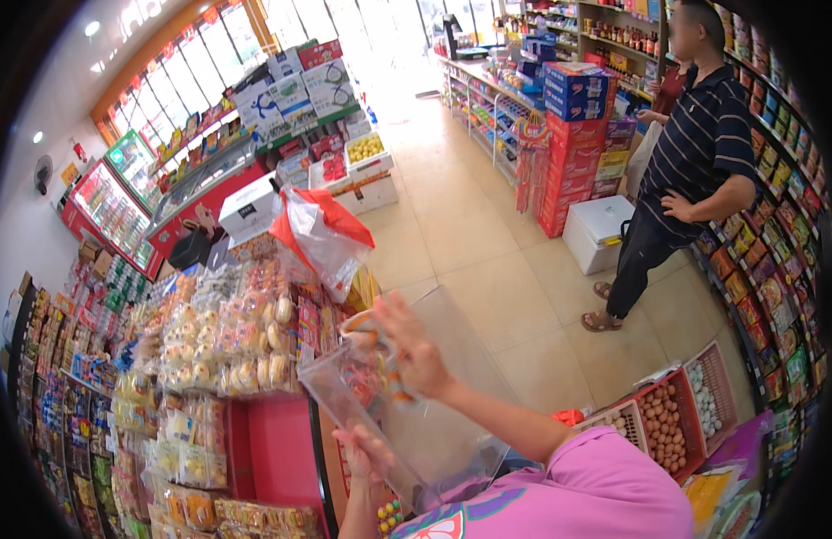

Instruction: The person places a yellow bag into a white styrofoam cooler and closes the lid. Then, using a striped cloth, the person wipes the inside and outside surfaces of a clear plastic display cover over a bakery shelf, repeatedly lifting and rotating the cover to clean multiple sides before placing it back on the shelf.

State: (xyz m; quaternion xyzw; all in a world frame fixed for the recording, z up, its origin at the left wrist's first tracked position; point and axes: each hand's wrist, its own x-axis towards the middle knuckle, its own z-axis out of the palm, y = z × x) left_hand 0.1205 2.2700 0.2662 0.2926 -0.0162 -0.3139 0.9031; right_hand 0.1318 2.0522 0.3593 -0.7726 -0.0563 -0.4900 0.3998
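A clear plastic box (456, 337) is tilted in front of me, close to my pink shirt. My right hand (416, 354) is at its upper side, blurred, with the fingers extended over a striped cloth (397, 381) of white, orange and dark colours. The cloth lies between this hand and the plastic. Lower left, my left hand (365, 453) grips the near wall of the box, its fingers partly seen through or behind the plastic. Left of the box are packaged breads (244, 337) and a bare red shelf section (281, 451).
Plastic bags (332, 236) hang above the bread display. Egg crates (679, 465) stand at the lower right. A person (702, 148) in a striped shirt stands beside a white foam box (594, 232); another person is partly hidden behind. Snack shelves (760, 269) line the right side.
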